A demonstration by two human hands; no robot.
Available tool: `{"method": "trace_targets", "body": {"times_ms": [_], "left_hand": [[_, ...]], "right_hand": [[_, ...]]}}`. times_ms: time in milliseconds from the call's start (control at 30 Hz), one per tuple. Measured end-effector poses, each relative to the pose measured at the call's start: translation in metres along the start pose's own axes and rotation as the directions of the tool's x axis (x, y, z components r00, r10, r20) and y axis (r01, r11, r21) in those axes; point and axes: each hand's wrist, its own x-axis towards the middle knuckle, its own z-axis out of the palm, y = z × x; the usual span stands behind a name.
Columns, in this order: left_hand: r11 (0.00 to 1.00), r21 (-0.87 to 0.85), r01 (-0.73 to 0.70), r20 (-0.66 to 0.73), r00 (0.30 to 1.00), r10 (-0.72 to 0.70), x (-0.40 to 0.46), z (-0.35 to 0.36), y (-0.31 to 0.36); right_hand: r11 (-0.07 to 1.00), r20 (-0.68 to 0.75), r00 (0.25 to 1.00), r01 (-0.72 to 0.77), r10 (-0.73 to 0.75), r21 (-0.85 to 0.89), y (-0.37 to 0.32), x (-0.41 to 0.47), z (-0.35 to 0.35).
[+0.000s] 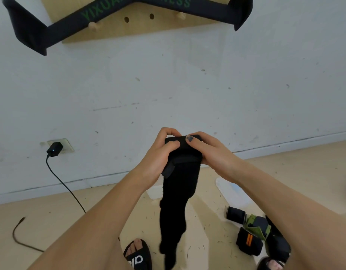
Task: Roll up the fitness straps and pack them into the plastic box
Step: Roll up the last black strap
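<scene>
A black fitness strap (176, 201) hangs down in front of me, its top end partly wound into a small roll. My left hand (160, 152) grips the roll from the left, fingers curled over the top. On the right side my right hand (209, 151) pinches the roll, its thumb pressed on top. Another black strap with green lettering (113, 14) hangs over wooden pegs on a wall board (117, 34). The clear plastic box (261, 227) stands on the floor at lower right, holding rolled straps: one black (235, 214), one with orange stripes (248, 242), one green (256, 226).
A clear plastic lid (232, 193) lies on the floor behind my right forearm. A black charger (54, 149) sits in a wall socket at left, its cable (65, 188) trailing across the floor. My feet in black sandals (138, 256) stand at the bottom edge.
</scene>
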Motion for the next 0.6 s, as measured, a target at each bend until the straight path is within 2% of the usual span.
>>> {"method": "trace_targets", "body": {"times_ms": [133,300,500,600], "left_hand": [[0.998,-0.069,0.002,-0.043,0.999,-0.004,0.002,0.002,0.0],[0.934,-0.35,0.069,-0.029,0.996,-0.085,0.002,-0.01,-0.001],[0.943,-0.329,0.041,-0.069,0.995,-0.068,0.001,-0.012,-0.006],[0.887,-0.46,0.039,-0.042,0.997,-0.066,-0.001,-0.015,-0.003]], "right_hand": [[0.999,-0.07,0.997,0.026,-0.023,0.039,-0.001,0.003,0.004],[0.992,-0.128,0.992,0.001,0.015,0.123,-0.001,0.006,0.002],[0.958,-0.139,0.989,-0.013,0.055,0.285,-0.006,0.007,-0.007],[0.951,-0.144,0.988,-0.01,0.057,0.311,-0.006,0.009,-0.008]]}}
